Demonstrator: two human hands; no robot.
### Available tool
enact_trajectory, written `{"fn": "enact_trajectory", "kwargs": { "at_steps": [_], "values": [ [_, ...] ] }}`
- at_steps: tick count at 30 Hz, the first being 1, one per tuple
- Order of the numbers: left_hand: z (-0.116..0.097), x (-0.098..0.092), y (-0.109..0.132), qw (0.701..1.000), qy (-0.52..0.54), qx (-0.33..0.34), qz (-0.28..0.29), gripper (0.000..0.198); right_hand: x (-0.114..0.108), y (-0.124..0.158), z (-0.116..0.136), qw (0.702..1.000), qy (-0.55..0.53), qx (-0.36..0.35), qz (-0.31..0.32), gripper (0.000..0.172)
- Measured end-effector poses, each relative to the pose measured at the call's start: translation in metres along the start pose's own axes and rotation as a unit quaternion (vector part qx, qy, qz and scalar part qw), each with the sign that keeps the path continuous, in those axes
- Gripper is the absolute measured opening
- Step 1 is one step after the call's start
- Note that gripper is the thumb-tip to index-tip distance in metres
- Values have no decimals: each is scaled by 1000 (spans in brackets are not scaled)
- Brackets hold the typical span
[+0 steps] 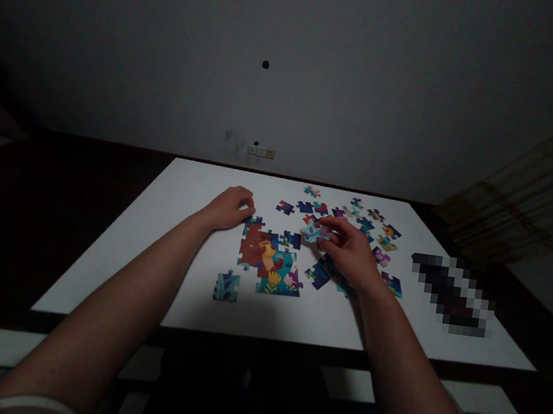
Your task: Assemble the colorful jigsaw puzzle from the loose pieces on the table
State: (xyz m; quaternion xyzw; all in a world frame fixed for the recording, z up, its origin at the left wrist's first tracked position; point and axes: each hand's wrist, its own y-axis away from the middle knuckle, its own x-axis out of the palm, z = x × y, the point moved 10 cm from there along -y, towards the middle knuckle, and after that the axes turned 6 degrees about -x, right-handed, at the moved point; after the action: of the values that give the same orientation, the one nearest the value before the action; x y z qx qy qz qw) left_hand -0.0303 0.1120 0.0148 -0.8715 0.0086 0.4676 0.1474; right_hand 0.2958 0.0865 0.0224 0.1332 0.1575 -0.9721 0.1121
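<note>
Pinching blue jigsaw piece [314,232] in right hand [347,248]

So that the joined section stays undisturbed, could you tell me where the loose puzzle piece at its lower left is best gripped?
Pinch the loose puzzle piece by opposite edges, coming from above on its left. It lies flat on the white table, and that side faces away from the joined section.

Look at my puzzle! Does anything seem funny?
A lone jigsaw piece sits apart, below and left of the joined puzzle section, not connected to it. A dark object on the right is blurred into blocks, so it can't be made out.
</note>
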Motion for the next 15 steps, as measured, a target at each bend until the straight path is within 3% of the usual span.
{"fn": "enact_trajectory", "kwargs": {
  "at_steps": [4,7,12,15],
  "values": [
    [-1,1,0,1000,0,-2,1,14,13,7,2,999,12,13,43,49],
    [-2,0,1,1000,-1,-1,-1,16,44,23,18,993,3,6,121,47],
    [-5,1,1,1000,-3,13,1,15,107,58,72,965,17,-95,244,43],
    [-4,2,1,1000,3,12,-5,16,127,68,89,954,63,-153,249,48]
  ]
}}
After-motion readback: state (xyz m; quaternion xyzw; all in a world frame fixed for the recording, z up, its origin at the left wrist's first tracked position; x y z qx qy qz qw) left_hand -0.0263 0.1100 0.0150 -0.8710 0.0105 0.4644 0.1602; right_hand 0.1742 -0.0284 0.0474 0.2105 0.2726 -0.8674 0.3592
